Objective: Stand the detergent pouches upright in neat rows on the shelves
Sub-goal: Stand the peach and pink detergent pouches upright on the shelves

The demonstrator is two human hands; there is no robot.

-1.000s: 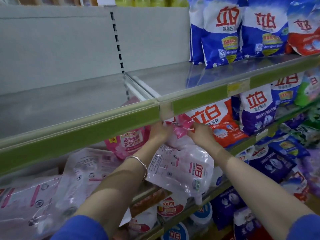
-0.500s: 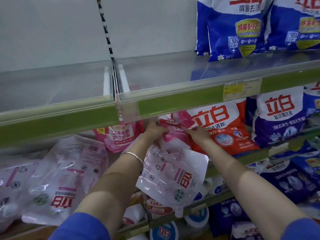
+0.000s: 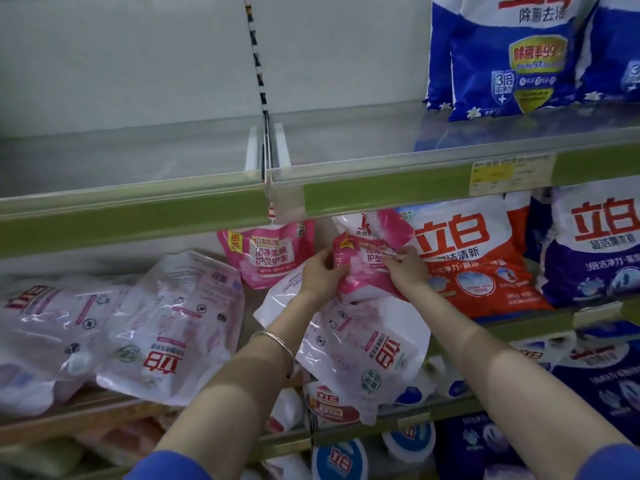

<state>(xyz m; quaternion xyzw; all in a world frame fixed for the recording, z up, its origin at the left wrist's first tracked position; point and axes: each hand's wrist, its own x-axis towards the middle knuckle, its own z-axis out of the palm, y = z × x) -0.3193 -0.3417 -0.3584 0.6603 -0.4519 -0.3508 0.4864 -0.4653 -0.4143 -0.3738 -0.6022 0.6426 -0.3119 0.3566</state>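
1. Since the earlier frame both hands have pushed farther in under the upper shelf (image 3: pixel 207 216), and the pouch's pink end is now folded up between them.
2. Left hand (image 3: pixel 320 271) grasps the pouch (image 3: pixel 363 341) at its pink end, fingers curled round the left edge.
3. Right hand (image 3: pixel 405 268) pinches the same pink end from the right, fingers clenched on the film.
4. This pouch hangs tilted on the middle shelf, its white printed body spilling toward the near edge, logo upside down.
5. Far behind, one pink pouch (image 3: pixel 268 254) stands upright against the back.
6. To the left, two white pouches (image 3: pixel 173 327) lie flat on the same shelf, touching each other.
7. Just right of the hands stands a red bag (image 3: pixel 467 258), with a purple bag (image 3: pixel 595 244) beside it.
8. On the upper shelf, far right, stand blue bags (image 3: pixel 512 57); a bracelet (image 3: pixel 277 341) circles the left wrist.
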